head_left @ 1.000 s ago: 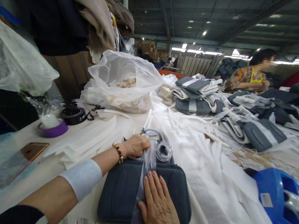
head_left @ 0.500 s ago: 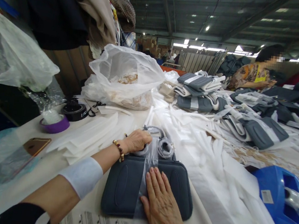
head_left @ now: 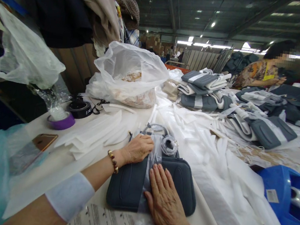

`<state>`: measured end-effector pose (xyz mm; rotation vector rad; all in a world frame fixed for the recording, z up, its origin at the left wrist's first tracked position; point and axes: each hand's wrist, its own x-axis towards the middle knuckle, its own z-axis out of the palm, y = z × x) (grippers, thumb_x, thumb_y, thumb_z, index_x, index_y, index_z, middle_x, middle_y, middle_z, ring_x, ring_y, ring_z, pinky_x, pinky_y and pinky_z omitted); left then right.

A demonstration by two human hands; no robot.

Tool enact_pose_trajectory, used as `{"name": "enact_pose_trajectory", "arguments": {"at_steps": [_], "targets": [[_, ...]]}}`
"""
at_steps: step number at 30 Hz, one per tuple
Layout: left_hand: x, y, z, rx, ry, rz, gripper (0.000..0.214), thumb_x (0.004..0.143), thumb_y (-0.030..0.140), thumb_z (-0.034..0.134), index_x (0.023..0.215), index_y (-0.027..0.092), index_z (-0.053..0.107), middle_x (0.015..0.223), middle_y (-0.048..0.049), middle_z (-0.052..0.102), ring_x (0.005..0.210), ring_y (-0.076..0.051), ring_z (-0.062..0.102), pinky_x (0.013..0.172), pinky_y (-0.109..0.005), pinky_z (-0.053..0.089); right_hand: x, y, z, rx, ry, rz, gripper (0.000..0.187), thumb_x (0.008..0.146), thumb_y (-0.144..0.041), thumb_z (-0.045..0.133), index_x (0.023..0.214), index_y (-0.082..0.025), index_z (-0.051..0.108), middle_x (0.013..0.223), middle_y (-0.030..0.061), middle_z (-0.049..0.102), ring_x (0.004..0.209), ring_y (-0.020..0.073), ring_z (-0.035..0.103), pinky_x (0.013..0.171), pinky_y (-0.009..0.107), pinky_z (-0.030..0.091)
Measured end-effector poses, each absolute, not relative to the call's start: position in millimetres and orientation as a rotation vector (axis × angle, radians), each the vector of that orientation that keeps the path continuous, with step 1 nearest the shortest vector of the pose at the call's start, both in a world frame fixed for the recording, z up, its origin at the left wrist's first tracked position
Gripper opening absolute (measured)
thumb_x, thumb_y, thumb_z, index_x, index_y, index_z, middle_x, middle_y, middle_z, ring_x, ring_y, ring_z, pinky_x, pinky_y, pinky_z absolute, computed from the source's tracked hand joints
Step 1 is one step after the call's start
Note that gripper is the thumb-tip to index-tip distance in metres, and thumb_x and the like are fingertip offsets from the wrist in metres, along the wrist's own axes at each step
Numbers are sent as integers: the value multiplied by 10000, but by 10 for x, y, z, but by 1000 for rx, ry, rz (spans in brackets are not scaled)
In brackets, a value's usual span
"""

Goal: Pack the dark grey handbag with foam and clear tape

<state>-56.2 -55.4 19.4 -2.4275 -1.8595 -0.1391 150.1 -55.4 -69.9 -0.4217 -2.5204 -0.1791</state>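
Note:
A dark blue-grey padded bag (head_left: 126, 185) lies flat in front of me, with a translucent plastic strip (head_left: 144, 196) running down its middle. My right hand (head_left: 166, 199) rests flat on the strip and the bag's right half, fingers stretched out. At the bag's upper left edge my left hand (head_left: 137, 149) is closed, its fingers curled down beside the strip; what sits under them is hidden. Just right of it is a plastic-wrapped coil (head_left: 169, 145), with a thin grey handle (head_left: 157, 127) arching behind. Printed clear plastic (head_left: 102, 222) lies below the bag.
On the left are a phone (head_left: 44, 141), a purple tape roll (head_left: 62, 121) and a black tape roll (head_left: 80, 109). Behind stands a large clear plastic bag (head_left: 134, 66). To the right are a blue tape dispenser (head_left: 276, 181), white sheets (head_left: 219, 195), stacked grey bags (head_left: 198, 101) and a co-worker (head_left: 266, 70).
My left hand has shifted from the coils down toward the bag's upper edge. My right hand stays flat on the strip. The whole view has shifted slightly.

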Motion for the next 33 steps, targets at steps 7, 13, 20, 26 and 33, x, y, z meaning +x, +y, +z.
{"name": "enact_pose_trajectory", "arguments": {"at_steps": [7, 13, 20, 26, 33], "targets": [[-419, -508, 159, -2358, -1894, -154, 164, 901, 128, 450, 873, 145, 611, 985, -65, 650, 971, -207, 552, 874, -357, 396, 1514, -559, -687, -407, -2520, -202, 495, 940, -304, 444, 1364, -49, 421, 1422, 160, 434, 1361, 281, 313, 1074, 444, 359], [-214, -449, -46, -2370, -1911, -95, 140, 853, 113, 474, 869, 120, 613, 957, -94, 668, 916, -215, 598, 941, -405, 379, 1492, -540, -711, -406, -2522, -219, 496, 948, -327, 428, 1352, -39, 434, 1411, 174, 444, 1329, 288, 369, 1057, 447, 377], [-297, -616, 1, -2432, -1768, -126, 277, 863, 94, 442, 1107, 119, 571, 1175, -94, 620, 1136, -202, 530, 1021, -356, 356, 1498, -558, -677, -391, -2512, -224, 486, 959, -330, 394, 1333, -26, 456, 1396, 183, 460, 1325, 290, 375, 1052, 450, 382], [-250, -936, -203, -2437, -1689, -170, 415, 893, 77, 358, 1296, 41, 447, 1369, -183, 478, 1297, -258, 409, 1110, -439, 263, 1513, -561, -677, -384, -2553, -142, 499, 948, -305, 415, 1355, -16, 425, 1418, 193, 425, 1352, 293, 332, 1085, 466, 351], [-233, -1051, -259, -2396, -1630, -122, 432, 892, 85, 347, 1308, 38, 454, 1401, -188, 444, 1329, -263, 379, 1120, -429, 265, 1571, -588, -694, -318, -2567, -102, 476, 931, -270, 425, 1321, 0, 465, 1382, 202, 469, 1312, 313, 393, 1048, 477, 413]]}}
